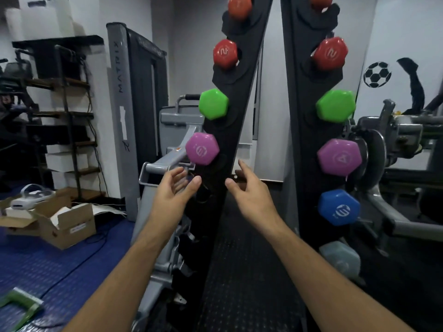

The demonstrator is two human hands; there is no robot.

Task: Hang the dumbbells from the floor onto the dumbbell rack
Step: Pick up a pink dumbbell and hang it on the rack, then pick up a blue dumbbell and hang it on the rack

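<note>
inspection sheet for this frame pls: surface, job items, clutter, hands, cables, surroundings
surface: dark studded floor mat; blue mat at left.
job's things: dumbbell rack holds red, green, purple pairs; blue dumbbell on the right upright, slot opposite it bare; pale dumbbell lowest, blurred.
clutter: open cardboard box with a white headset.
hands: left hand and right hand both open, holding nothing.
cables: black cable across the blue mat.
surroundings: grey gym machine, football wall sticker.

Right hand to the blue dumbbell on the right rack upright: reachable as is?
Probably yes. The right hand is open and holds nothing, and it hangs left of the blue dumbbell at about the same height. Only the dark rack upright lies between them, and the dumbbell's head faces outward, uncovered.
</note>
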